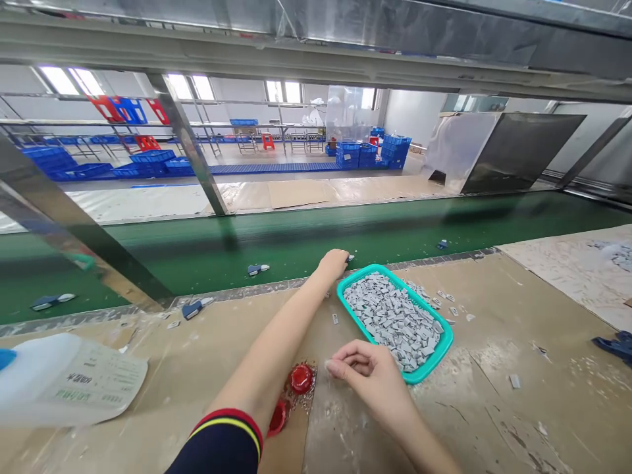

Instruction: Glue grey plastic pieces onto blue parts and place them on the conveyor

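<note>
Your right hand was pinched, load unclear, beside the teal tray; your left hand lay curled, grip unclear. The grey pieces appeared light, stiff, best taken edgewise.

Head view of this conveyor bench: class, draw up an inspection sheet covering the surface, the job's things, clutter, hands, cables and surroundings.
Surface: tan bench board, scuffed and spattered with pale residue, beside a green conveyor belt.
Job's things: teal tray heaped with small grey pieces, some lying outside it.
Clutter: red caps in a glistening spill; labelled white plastic jug lying down; blue-and-white parts on the belt.
Hands: left hand at the belt's edge, past the tray's corner; right hand with fingers pinched by the tray's near rim, any held item too small to tell.
Cables: nothing seen.
Surroundings: steel frame post, stacked blue crates, red stool, windows.
</note>
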Available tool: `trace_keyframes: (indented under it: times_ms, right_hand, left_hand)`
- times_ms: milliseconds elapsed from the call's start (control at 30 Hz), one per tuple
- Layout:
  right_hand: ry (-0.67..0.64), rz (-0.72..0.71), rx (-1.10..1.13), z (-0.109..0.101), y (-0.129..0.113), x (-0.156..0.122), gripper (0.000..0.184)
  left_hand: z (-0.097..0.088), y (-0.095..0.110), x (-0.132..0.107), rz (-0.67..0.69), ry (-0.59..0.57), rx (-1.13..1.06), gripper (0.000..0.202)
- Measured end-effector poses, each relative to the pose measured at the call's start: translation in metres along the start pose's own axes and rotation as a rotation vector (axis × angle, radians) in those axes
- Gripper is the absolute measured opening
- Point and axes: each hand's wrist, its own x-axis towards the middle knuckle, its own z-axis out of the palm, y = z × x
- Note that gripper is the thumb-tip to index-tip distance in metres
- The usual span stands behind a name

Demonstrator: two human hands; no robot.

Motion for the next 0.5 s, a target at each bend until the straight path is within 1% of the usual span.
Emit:
trace_keyframes:
  times_ms: [100,133,200,267,367,433,500]
  right_hand:
    - [-0.015,0.019,0.088,0.005,0.004,-0.002,0.025]
    - [-0.021,0.025,0.098,0.007,0.006,-0.002,0.027]
    - [-0.043,0.037,0.092,0.011,0.009,-0.003,0.029]
    - [-0.065,0.049,0.073,0.017,0.014,-0.002,0.031]
    - [-0.073,0.062,0.066,0.026,0.020,-0.001,0.036]
    - [-0.063,0.068,0.073,0.031,0.024,0.001,0.040]
    - [-0.047,0.077,0.086,0.034,0.028,0.002,0.042]
  left_hand:
    - [-0.026,-0.013,-0.019,-0.070,0.048,-0.141,0.031]
    - [-0.037,-0.016,-0.031,-0.090,0.070,-0.199,0.032]
    - [-0.059,-0.020,-0.062,-0.118,0.108,-0.330,0.035]
    - [-0.081,-0.019,-0.102,-0.131,0.131,-0.473,0.039]
    - [-0.110,-0.006,-0.170,-0.156,0.165,-0.626,0.044]
    - [-0.122,0.005,-0.215,-0.193,0.221,-0.685,0.042]
    - [-0.126,0.016,-0.258,-0.302,0.336,-0.777,0.037]
